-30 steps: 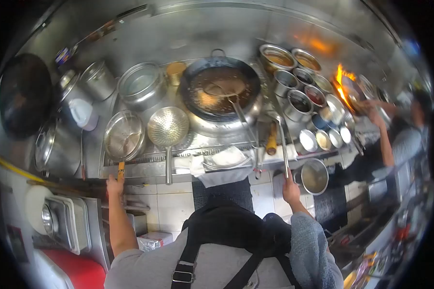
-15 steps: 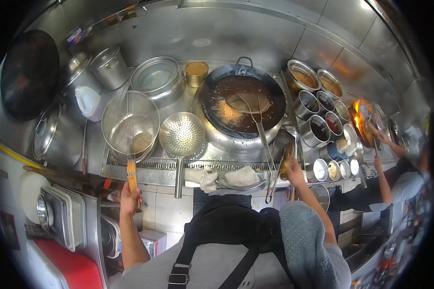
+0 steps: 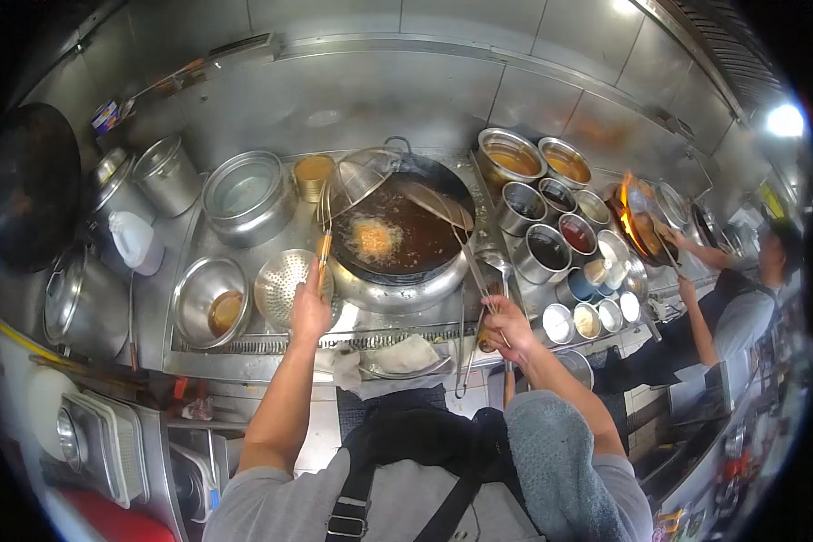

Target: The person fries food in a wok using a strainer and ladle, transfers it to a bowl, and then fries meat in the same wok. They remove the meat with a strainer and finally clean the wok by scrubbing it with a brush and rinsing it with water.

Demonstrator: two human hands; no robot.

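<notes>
My left hand (image 3: 311,312) is wrapped round the wooden handle of a large wire mesh strainer (image 3: 359,183), whose basket is tilted over the left rim of the wok (image 3: 405,271). With my right hand (image 3: 508,327) I grip the metal handle of a flat mesh skimmer (image 3: 435,206), its head tilted above the right side of the wok. Golden bubbling food (image 3: 375,238) floats in dark oil (image 3: 420,244). Left of the wok lies a perforated ladle (image 3: 278,287), partly behind my left hand. A steel bowl (image 3: 210,303) holding a little brownish liquid stands farther left.
Metal pots of sauce (image 3: 544,253) and small white-filled cups (image 3: 558,322) stand on the right. Beyond them a co-worker (image 3: 736,307) handles a flaming wok (image 3: 640,230). A lidded pot (image 3: 86,298) and a plastic jug (image 3: 135,242) are left. A folded cloth (image 3: 406,355) lies at the counter's front.
My left hand has carried the wire strainer from the steel bowl rightward to the wok. My right hand has moved from the wooden handle at the counter's edge to the skimmer, which is now tilted.
</notes>
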